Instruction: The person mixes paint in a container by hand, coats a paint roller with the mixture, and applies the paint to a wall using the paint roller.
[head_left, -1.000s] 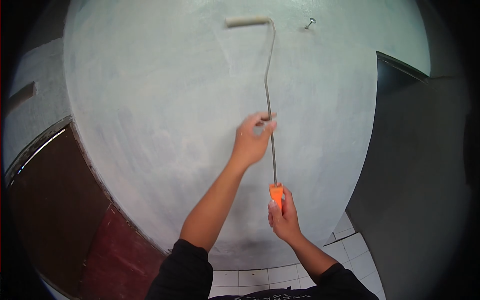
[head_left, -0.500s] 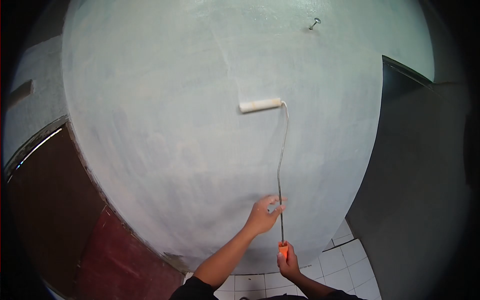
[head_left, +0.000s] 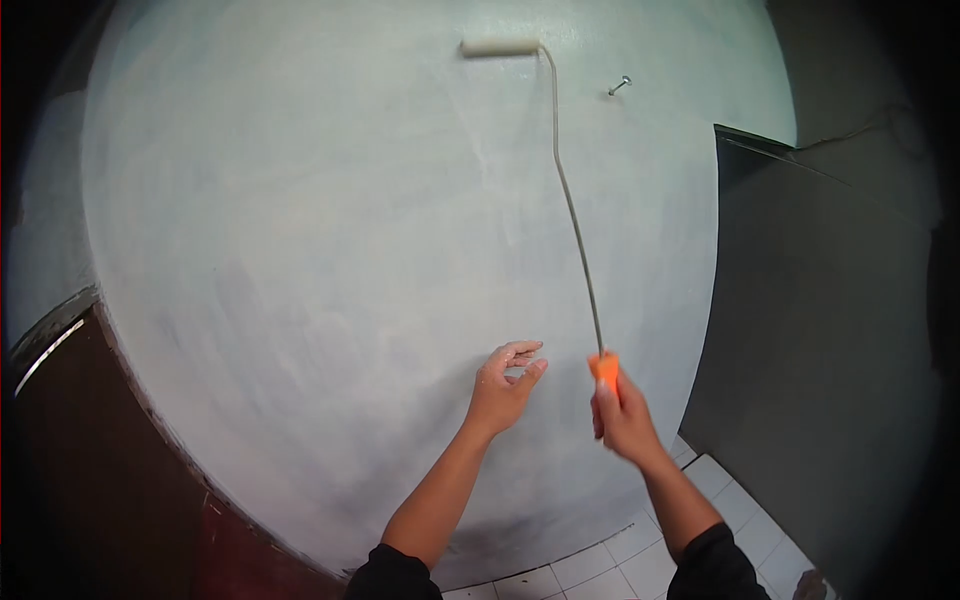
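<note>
A paint roller with a pale sleeve point(head_left: 502, 47) lies against the upper part of the whitish wall point(head_left: 330, 250). Its long, bent metal rod point(head_left: 576, 225) runs down to an orange handle point(head_left: 605, 370). My right hand point(head_left: 625, 415) is wrapped round that handle. To the left of the rod, my left hand point(head_left: 507, 385) is held in front of the wall with its fingers curved and a gap between thumb and fingertips; it touches neither rod nor handle. Whitish specks show on its fingers.
A metal bolt point(head_left: 620, 86) sticks out of the wall right of the roller. On the right stands a dark grey surface point(head_left: 820, 330). A brown panel point(head_left: 90, 450) and a dark red one point(head_left: 255, 555) are at lower left. White floor tiles point(head_left: 590, 565) show below.
The roller went down the wall and is now high up again. My left hand has come away from the rod, which now leans, with the handle and my right hand farther right.
</note>
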